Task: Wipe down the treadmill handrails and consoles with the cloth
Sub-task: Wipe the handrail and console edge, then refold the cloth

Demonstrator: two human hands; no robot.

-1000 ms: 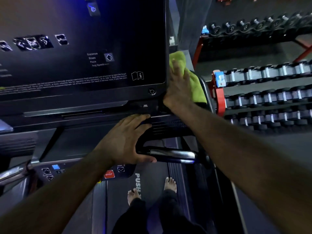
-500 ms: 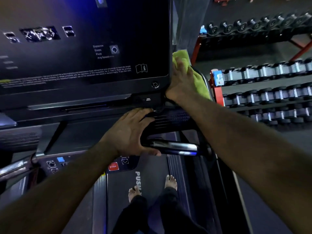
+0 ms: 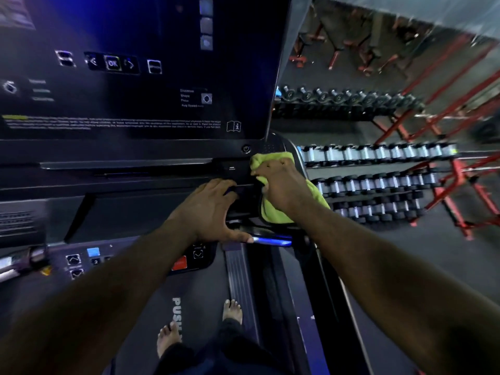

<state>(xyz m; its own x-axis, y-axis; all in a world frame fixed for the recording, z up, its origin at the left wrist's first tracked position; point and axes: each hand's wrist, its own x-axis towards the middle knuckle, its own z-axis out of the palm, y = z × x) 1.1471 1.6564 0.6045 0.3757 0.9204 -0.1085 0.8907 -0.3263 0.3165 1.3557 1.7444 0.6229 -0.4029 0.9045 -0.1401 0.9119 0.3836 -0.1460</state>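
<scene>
The big dark treadmill console (image 3: 135,77) fills the upper left, with lit icons and small text. My right hand (image 3: 281,185) grips a yellow-green cloth (image 3: 273,212) and presses it against the console's lower right corner, just under the power button. The cloth hangs down below my palm. My left hand (image 3: 211,209) rests on the black tray ledge, its thumb hooked over the short shiny handrail bar (image 3: 270,240) that glows blue. A lower control panel (image 3: 81,259) with arrow keys and a red stop button sits at the lower left.
Red racks of dumbbells (image 3: 378,182) stand to the right on the dark gym floor. The treadmill belt (image 3: 200,282) runs below, with my bare feet (image 3: 232,311) on it. A steel handrail end (image 3: 13,269) shows at the far left.
My right hand has slid the cloth down from the console's right side edge to its lower right corner. The left hand has stayed on the handrail bar. The view tilted upward.
</scene>
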